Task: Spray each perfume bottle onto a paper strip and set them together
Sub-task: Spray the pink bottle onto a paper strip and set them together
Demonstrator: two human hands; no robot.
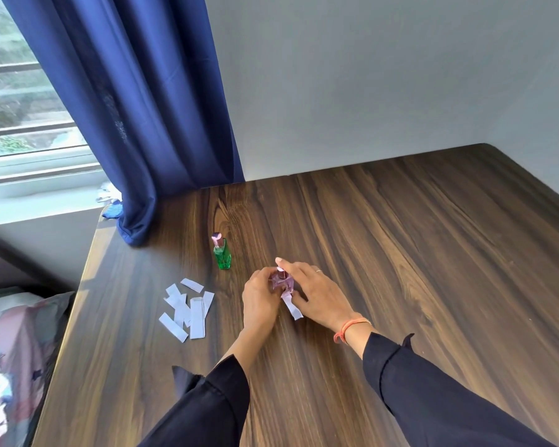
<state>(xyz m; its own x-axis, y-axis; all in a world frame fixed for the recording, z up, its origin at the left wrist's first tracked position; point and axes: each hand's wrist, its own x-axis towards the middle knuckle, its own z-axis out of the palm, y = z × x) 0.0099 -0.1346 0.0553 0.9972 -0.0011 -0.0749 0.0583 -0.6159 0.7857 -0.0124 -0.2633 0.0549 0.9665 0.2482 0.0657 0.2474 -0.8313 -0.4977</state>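
Observation:
A pink perfume bottle (pixel 283 281) stands on the wooden table (pixel 400 253) between my two hands. My left hand (pixel 259 300) grips its left side. My right hand (pixel 320 293) holds its right side, index finger raised over the cap. A white paper strip (pixel 292 307) lies on the table, one end tucked under the bottle. Further back and to the left, a green perfume bottle (pixel 222 253) with a pink cap stands alone. A loose pile of several white paper strips (pixel 188 309) lies to the left of my hands.
A blue curtain (pixel 136 124) hangs down onto the table's back left corner. The window sill (pixel 39 188) lies behind it. The table's left edge (pixel 78 301) runs beside a patterned cushion (pixel 10 366). A grey wall (pixel 384 91) stands behind the table.

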